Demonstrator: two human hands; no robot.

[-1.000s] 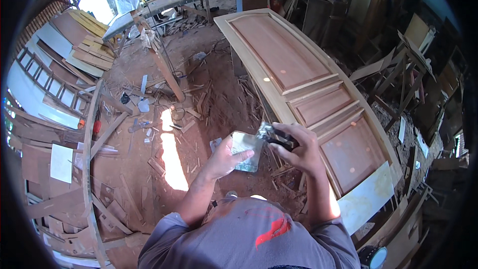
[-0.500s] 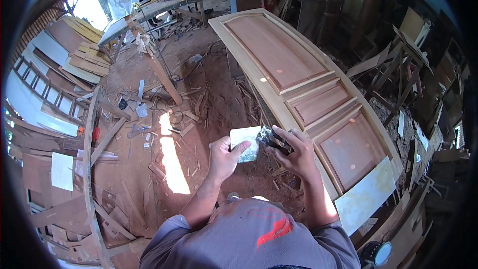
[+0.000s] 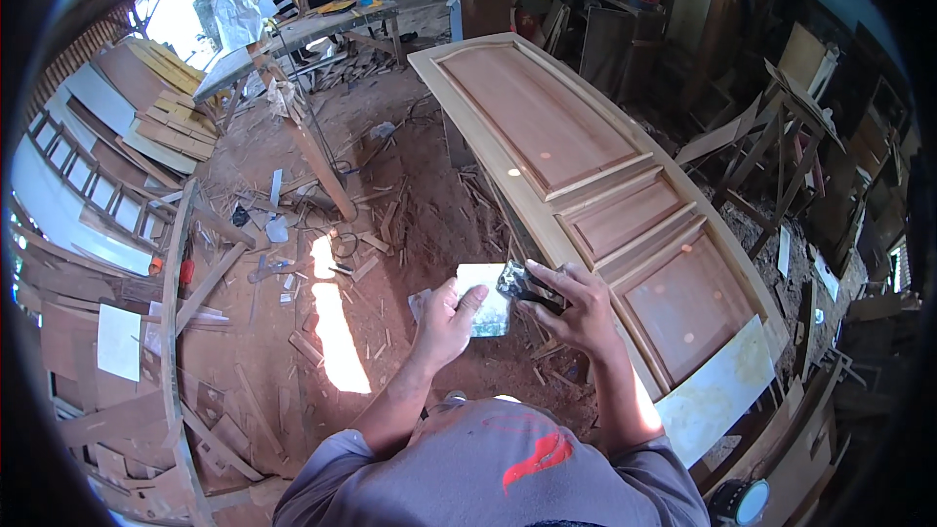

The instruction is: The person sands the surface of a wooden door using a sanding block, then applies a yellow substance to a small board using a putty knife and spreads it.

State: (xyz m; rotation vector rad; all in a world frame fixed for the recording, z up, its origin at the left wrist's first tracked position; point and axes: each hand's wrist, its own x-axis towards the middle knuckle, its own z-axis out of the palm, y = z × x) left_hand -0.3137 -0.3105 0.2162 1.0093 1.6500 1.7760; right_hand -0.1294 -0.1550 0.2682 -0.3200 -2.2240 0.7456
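In front of my chest, my left hand (image 3: 444, 324) grips a flat, squarish whitish piece (image 3: 493, 310) with a greenish lower part, thumb on its face. My right hand (image 3: 583, 304) is closed round a small dark scraper-like tool (image 3: 513, 281), its blade end smeared with pale marks. That blade end lies at the upper right edge of the whitish piece. Just right of my hands is a panelled wooden door (image 3: 644, 227) lying flat, with pale frame and reddish panels; several light spots show on it. Neither hand touches the door.
A pale sheet (image 3: 717, 392) lies over the door's near end. Wood scraps litter the earth floor (image 3: 390, 263). A leaning post (image 3: 310, 151) stands left of centre, with a workbench (image 3: 342, 20) and two people behind. Boards (image 3: 161, 127) lean at left; a trestle (image 3: 781, 141) stands right.
Both hands have come slightly nearer to me with the whitish piece and the dark tool. The view has shifted a little. Both grips stay closed.
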